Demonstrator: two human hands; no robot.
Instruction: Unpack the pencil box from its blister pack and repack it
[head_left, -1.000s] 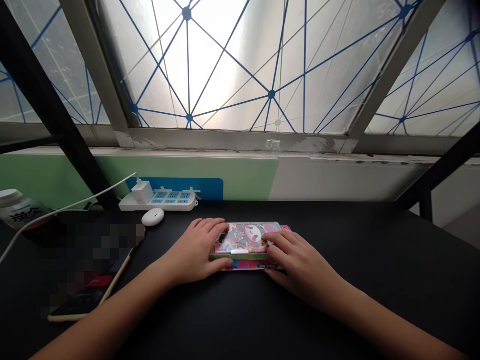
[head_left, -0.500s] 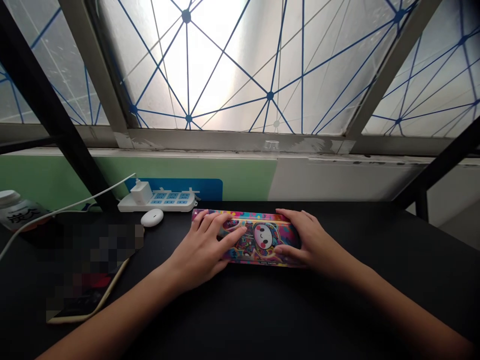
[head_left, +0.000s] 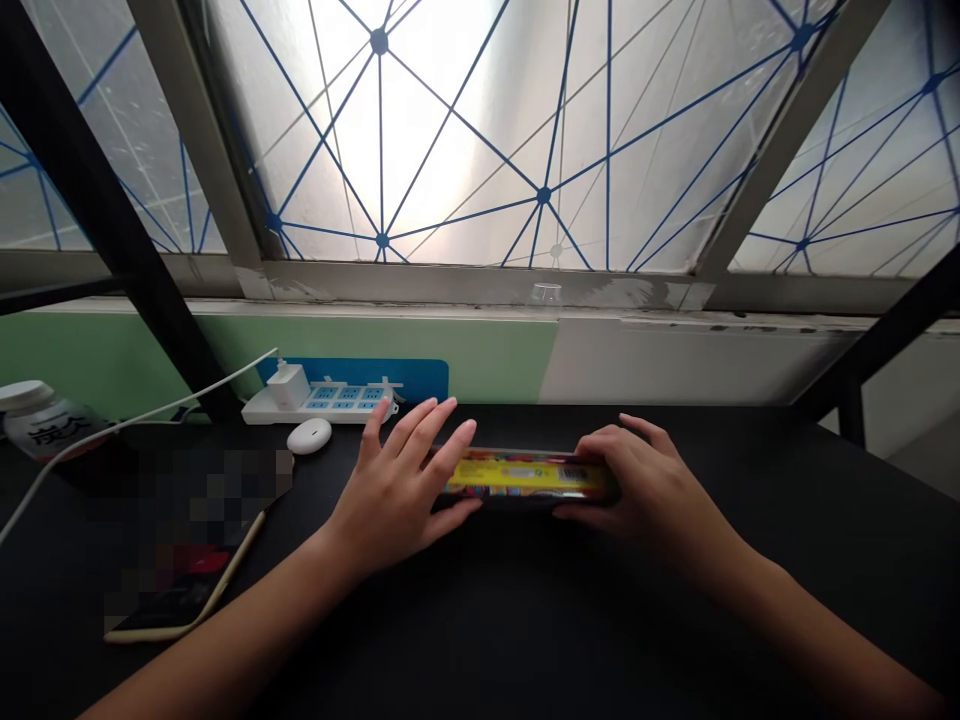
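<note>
Yellow-sided box [head_left: 532,475] was set long axis left to right; right end was clasped by right hand [head_left: 637,480], left end overlapped by splayed left hand [head_left: 401,480], contact unclear.

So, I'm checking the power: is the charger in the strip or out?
In: the charger sits against the strip, a cable running from it.

On the black desk [head_left: 480,620], the right hand [head_left: 652,485] grips the right end of a slim printed box [head_left: 532,473], its yellow barcoded side facing the person. The left hand [head_left: 401,480] spreads its fingers over the other end; I can't tell if it touches. A charger [head_left: 287,385] sits plugged into a power strip [head_left: 352,405] beneath the frosted window [head_left: 465,160].
</note>
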